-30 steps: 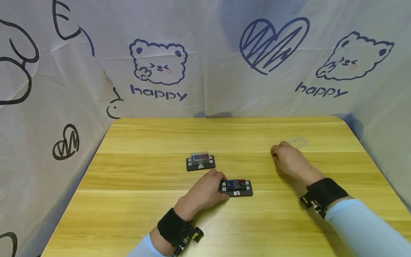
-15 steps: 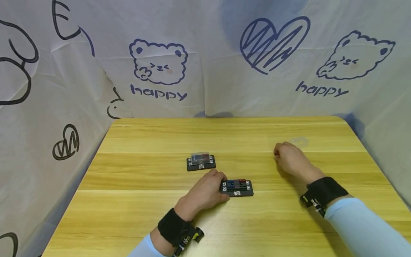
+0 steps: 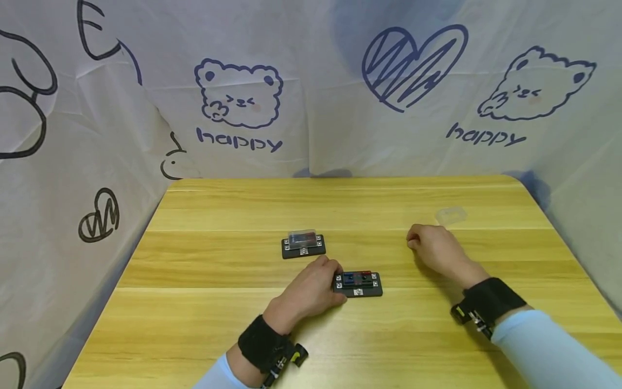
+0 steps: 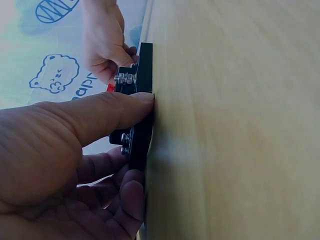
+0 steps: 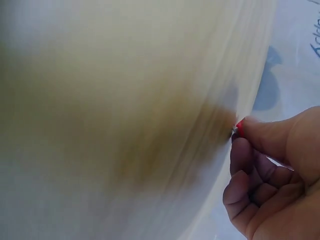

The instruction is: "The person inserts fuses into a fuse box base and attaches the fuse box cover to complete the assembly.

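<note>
In the head view my left hand [image 3: 311, 286] grips the left end of a black fuse block [image 3: 358, 292]. Its thumb lies along the near edge of the base, as the left wrist view also shows. Blue and red fuses sit in the block's uncovered middle, with metal screw terminals around them. My right hand [image 3: 439, 247] is off to the right, above the table. Its thumb and index finger pinch a small red blade fuse [image 5: 240, 129] with a metal tip, visible in the right wrist view; the other fingers are curled.
A second fuse block [image 3: 303, 250] with a clear cover on top stands behind the left hand. Beyond the right hand lies a loose clear plastic cover [image 3: 452, 216]. The wooden table [image 3: 194, 302] is enclosed by white cloth [image 3: 330, 146] with drawings.
My right hand has shifted a little toward me and to the left, away from the loose clear cover. The left hand and both fuse blocks stay where they were.
</note>
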Demonstrator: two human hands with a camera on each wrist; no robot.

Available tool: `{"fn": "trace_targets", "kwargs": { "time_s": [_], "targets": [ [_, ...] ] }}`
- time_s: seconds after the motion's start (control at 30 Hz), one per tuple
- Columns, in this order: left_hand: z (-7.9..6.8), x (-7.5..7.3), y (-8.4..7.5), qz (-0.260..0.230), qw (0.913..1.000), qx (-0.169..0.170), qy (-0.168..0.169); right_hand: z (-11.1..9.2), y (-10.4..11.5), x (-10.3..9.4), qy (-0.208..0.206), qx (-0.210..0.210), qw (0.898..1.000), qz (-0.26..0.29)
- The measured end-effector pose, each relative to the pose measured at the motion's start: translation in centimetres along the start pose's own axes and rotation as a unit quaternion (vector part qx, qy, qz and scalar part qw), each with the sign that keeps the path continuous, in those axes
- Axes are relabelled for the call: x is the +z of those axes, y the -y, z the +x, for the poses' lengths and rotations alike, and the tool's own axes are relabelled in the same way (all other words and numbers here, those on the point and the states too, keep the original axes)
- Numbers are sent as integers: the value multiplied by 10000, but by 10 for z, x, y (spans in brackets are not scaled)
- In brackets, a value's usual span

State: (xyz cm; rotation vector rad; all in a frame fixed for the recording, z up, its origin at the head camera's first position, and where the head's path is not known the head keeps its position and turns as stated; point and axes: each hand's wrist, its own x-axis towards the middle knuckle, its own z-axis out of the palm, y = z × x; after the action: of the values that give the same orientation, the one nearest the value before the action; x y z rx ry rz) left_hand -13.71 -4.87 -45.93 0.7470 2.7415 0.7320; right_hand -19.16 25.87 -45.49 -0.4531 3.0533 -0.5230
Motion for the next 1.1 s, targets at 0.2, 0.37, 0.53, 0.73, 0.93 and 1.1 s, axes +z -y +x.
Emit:
{"fn": "trace_targets", "kwargs": {
  "time_s": [0.2,0.37,0.53,0.73,0.93,1.1],
  "targets": [
    [0,1,0,35,10000,9,-14,-5,18,2,-126,61,9999,97],
    [0,1,0,40,10000,6,-1,-12,36,3,-194,-147,9991,353],
    [0,0,0,20,10000,19,-16,-19,53,2,-211,-388,9969,644],
    [0,0,0,2,10000,6,3,-28,70,1,-188,-581,9944,859],
    [1,0,1,4,10000,57,-25,-36,85,1,-281,-982,9904,932],
    [1,0,1,-9,10000,84,-28,-40,91,9,-381,-1433,9863,730]
  ]
}}
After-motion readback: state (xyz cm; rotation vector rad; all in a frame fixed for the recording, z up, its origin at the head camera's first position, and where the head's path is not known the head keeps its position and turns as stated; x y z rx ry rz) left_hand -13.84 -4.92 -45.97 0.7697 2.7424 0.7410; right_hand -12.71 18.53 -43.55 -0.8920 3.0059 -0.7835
